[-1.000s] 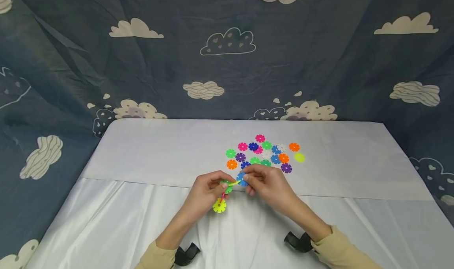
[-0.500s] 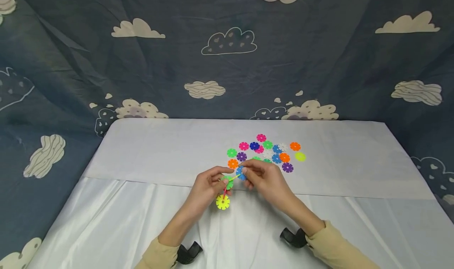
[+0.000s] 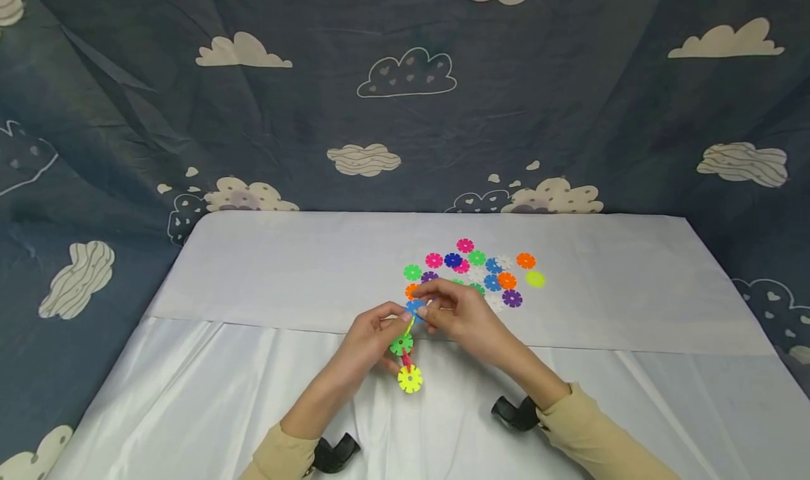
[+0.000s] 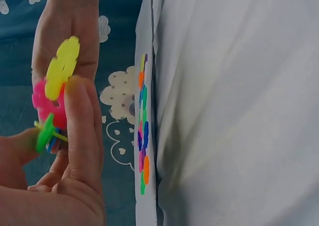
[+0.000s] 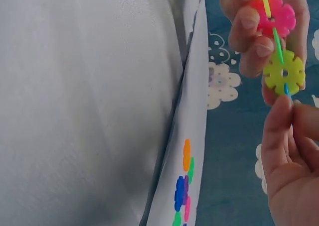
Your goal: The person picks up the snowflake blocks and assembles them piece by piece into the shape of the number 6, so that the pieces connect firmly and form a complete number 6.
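Note:
A short chain of interlocking notched plastic discs hangs between both hands over the table's near part. From the bottom up it runs yellow disc (image 3: 410,379), pink disc (image 5: 283,18), green disc (image 3: 401,343), second yellow disc (image 5: 289,72), blue disc (image 3: 414,309). My left hand (image 3: 367,339) pinches the chain near its upper end, thumb tip right at the lower edge of the blue disc. With thumb and index finger my right hand (image 3: 471,323) pinches that blue disc, which sits edge-on to the upper yellow one. Fingers mostly hide the blue disc in both wrist views.
Loose notched discs in several colours, among them an orange disc (image 3: 526,261) and a purple disc (image 3: 512,298), lie spread on the white-covered table (image 3: 285,269) beyond the hands. A dark cloud-print cloth (image 3: 405,128) hangs behind the table.
The right hand has moved left with the blue disc, and the chain has swung to hang more upright. The left fingertips have shifted from around the green disc up to the blue end.

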